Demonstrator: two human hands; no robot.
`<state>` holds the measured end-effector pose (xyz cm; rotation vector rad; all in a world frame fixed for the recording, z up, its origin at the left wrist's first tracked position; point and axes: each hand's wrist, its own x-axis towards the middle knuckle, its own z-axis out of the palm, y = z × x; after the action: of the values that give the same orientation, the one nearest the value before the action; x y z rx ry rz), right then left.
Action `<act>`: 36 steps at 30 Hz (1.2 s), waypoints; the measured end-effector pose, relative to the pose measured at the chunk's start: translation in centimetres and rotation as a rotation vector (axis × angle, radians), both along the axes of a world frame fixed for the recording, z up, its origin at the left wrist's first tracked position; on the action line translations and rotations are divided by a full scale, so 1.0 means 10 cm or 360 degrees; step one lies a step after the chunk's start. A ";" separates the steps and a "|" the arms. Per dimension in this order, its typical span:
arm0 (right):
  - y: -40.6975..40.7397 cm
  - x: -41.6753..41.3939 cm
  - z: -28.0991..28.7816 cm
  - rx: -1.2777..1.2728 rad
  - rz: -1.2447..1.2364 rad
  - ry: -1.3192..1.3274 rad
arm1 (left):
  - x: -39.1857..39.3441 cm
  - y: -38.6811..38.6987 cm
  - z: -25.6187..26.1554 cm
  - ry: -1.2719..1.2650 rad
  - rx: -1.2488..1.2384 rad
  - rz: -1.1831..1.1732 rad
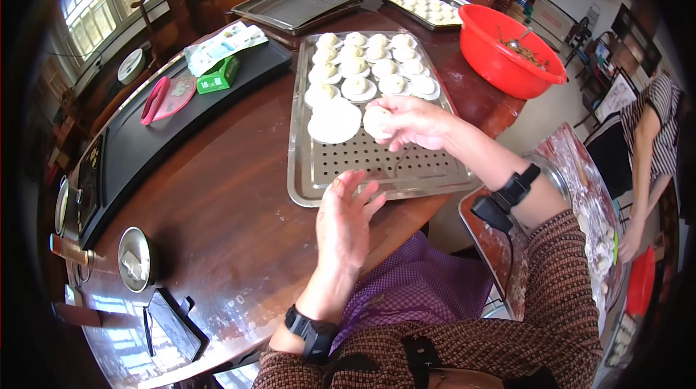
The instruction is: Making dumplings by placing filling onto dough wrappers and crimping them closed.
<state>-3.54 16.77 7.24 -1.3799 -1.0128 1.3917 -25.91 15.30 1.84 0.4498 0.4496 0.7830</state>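
My right hand [416,122] holds a pale filled dough bun [377,121] between thumb and fingers over a perforated metal tray [375,169]. Just left of that bun, white paper rounds [334,121] lie on the tray in what looks like a pile. Behind them, rows of pleated buns [355,66] rest on paper rounds of their own. My left hand [348,220] is empty, fingers apart, above the table by the tray's front edge. Both wrists wear black bands.
A red basin [511,54] of filling with a spoon stands at the back right. Farther back are a tray of buns [427,9], empty metal trays [315,0] and a seated person. At left lie a green box [218,74], a metal bowl [134,259] and a phone [174,326]. Another person works at right.
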 end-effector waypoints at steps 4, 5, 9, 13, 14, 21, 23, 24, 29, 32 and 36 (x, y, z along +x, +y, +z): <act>0.39 0.12 -0.05 0.0043 0.0005 0.0013 | -0.20 0.23 0.13 0.0192 0.0136 -0.0005; 0.44 0.19 -0.05 0.0056 -0.0076 0.0017 | -0.20 0.31 0.17 0.0282 0.0326 -0.0040; 0.46 0.36 -0.02 0.0135 -0.0102 0.0156 | -0.04 0.80 0.30 0.0690 0.0805 0.0136; 0.26 0.62 0.03 0.0139 -0.0271 0.0130 | 0.32 1.34 0.23 0.1054 0.1227 0.0028; 0.18 0.72 0.02 0.0124 -0.0361 0.0123 | 0.46 1.47 0.15 0.1243 0.1449 -0.0024; -0.33 1.23 0.03 0.0204 -0.0517 0.0074 | 0.97 2.02 -0.32 0.2224 0.2207 -0.0413; -0.46 1.40 0.05 0.0235 -0.0393 0.0130 | 1.05 2.03 -0.38 0.2220 0.2250 -0.0447; -0.51 1.42 0.07 0.0194 -0.0479 0.0086 | 1.06 2.01 -0.39 0.2209 0.2317 -0.0423; -0.59 1.49 0.07 0.0166 -0.0559 0.0051 | 1.05 2.15 -0.50 0.2112 0.2393 -0.0425; -0.59 1.58 0.00 0.0193 -0.0425 0.0089 | 1.06 2.18 -0.50 0.2026 0.2337 -0.0442; -0.57 1.42 0.03 0.0191 -0.0615 0.0030 | 1.04 2.22 -0.39 0.1911 0.2086 -0.0614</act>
<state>10.70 11.05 7.53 -1.3829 -0.7541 1.0392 -15.55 37.46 -2.03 2.2149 0.8713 0.2420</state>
